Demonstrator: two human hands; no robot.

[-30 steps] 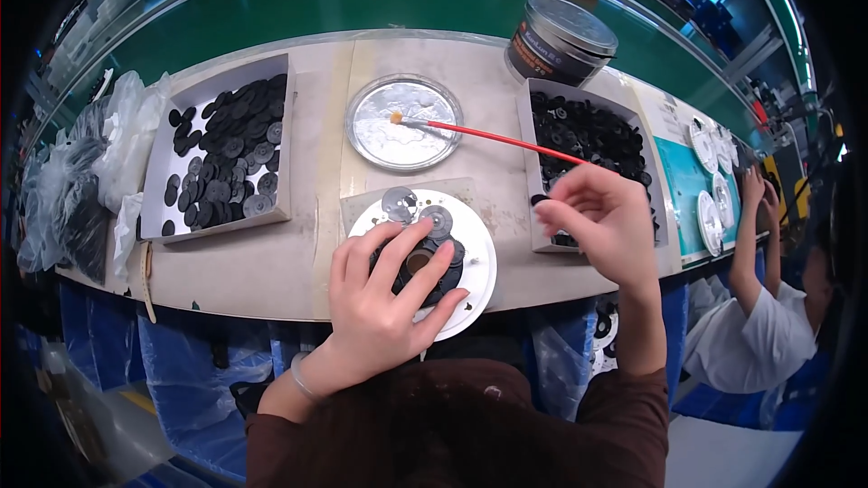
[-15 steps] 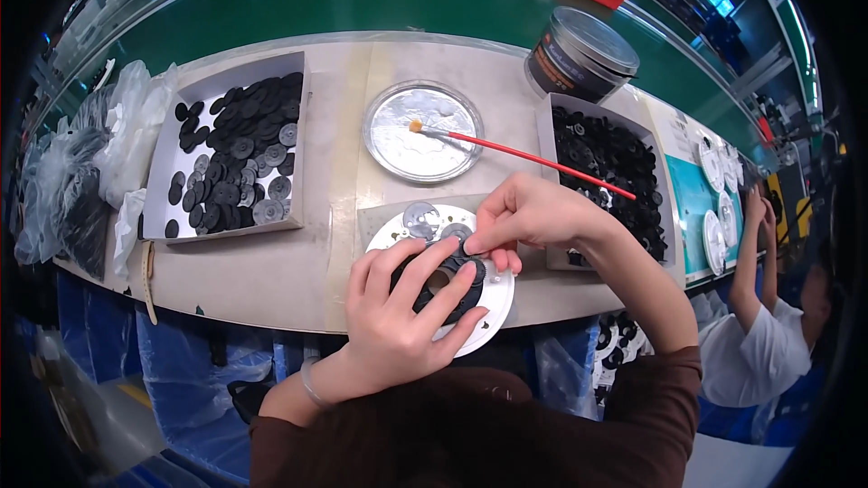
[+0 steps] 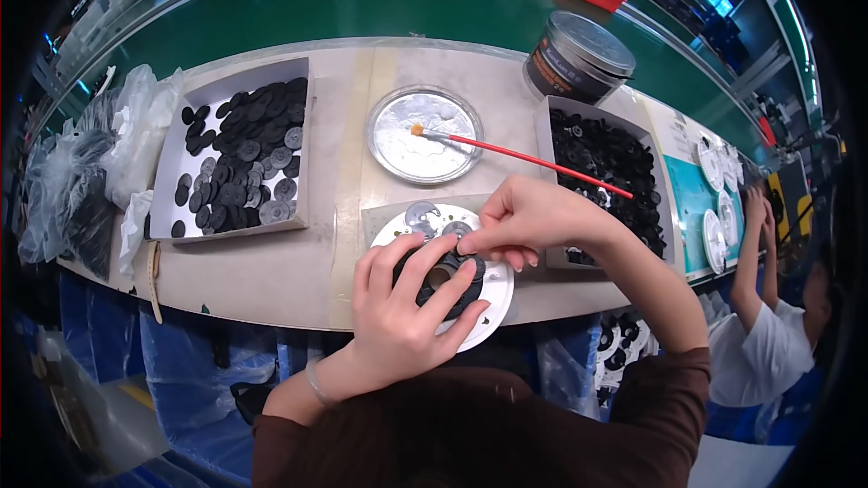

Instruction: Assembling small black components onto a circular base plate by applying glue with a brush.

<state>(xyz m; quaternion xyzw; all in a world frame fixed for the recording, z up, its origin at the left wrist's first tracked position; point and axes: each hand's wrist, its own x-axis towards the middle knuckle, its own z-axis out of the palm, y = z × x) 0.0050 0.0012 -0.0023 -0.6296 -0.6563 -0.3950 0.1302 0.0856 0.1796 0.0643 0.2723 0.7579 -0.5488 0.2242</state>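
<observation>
Near the table's front edge is a round white plate (image 3: 495,294) carrying a black ring-shaped part (image 3: 463,308) and grey gears (image 3: 422,216). My left hand (image 3: 402,294) is curved over the black ring, fingers spread across its top and thumb along its near side, holding it on the plate. My right hand (image 3: 514,228) reaches in from the right, thumb and forefinger pinched together at the ring's far side, close to my left fingertips. Whatever the pinch holds is hidden. My left fingers cover much of the ring.
A box of black gears (image 3: 298,172) stands left; another box of small black parts (image 3: 545,145) stands right. Beyond the plate, a red-handled brush (image 3: 542,161) rests across a round metal lid (image 3: 384,158). A tin (image 3: 579,59) stands behind. Another person (image 3: 759,352) works at far right.
My right hand's fingertips have shifted slightly left over the ring, its other fingers spreading a little. My left hand stays on the ring. The whole view has moved slightly.
</observation>
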